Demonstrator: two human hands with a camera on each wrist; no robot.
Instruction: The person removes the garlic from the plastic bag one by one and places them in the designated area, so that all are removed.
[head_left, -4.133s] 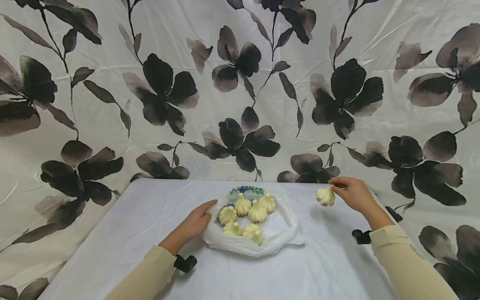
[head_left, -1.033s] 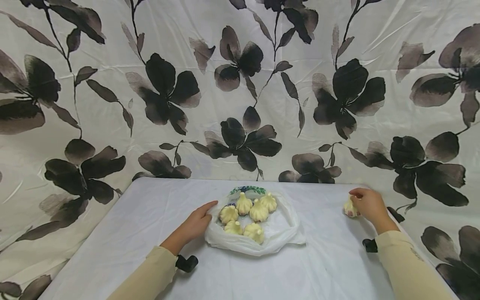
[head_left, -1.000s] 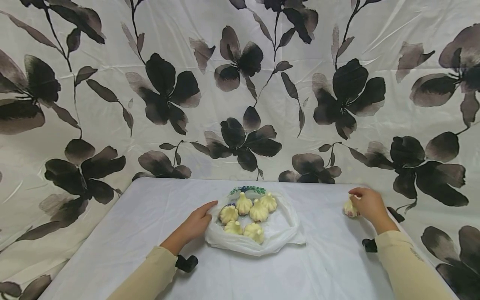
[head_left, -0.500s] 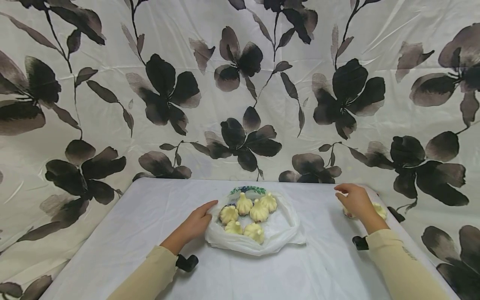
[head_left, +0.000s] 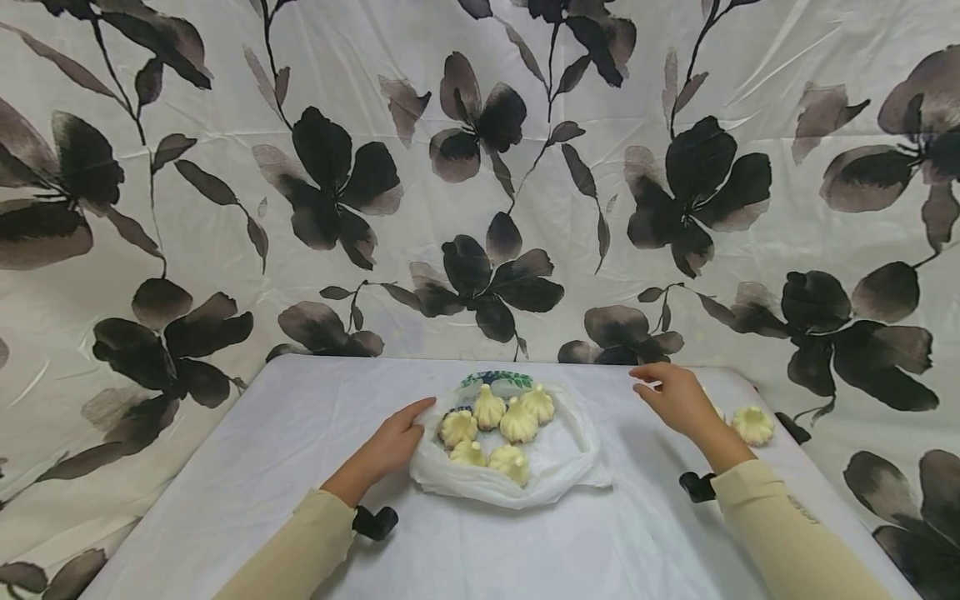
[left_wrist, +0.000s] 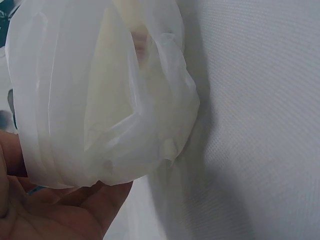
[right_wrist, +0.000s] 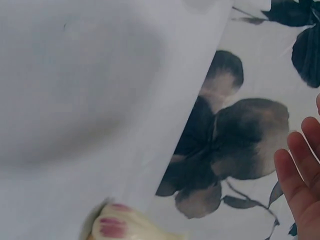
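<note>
A white plastic bag [head_left: 558, 475] lies opened out in the middle of the table, with several garlic bulbs [head_left: 518, 422] inside. My left hand [head_left: 388, 442] holds the bag's left rim; in the left wrist view the thumb and fingers sit on either side of the plastic [left_wrist: 65, 100]. Over the right part of the table, my right hand [head_left: 675, 400] is raised, fingers extended and holding nothing. Behind its wrist one garlic bulb [head_left: 752, 426] rests near the right edge, and another beside it is mostly hidden by the hand. The right wrist view catches a purple-marked bulb [right_wrist: 125, 225].
The table is covered by a white cloth [head_left: 285, 433]. A pale curtain with dark flowers [head_left: 480, 192] hangs right behind its far edge. Small black devices [head_left: 375, 523] are strapped at both wrists.
My right hand set a garlic bulb down at the table's right side, let go, and has moved left toward the bag. The left hand and the bag stay in place.
</note>
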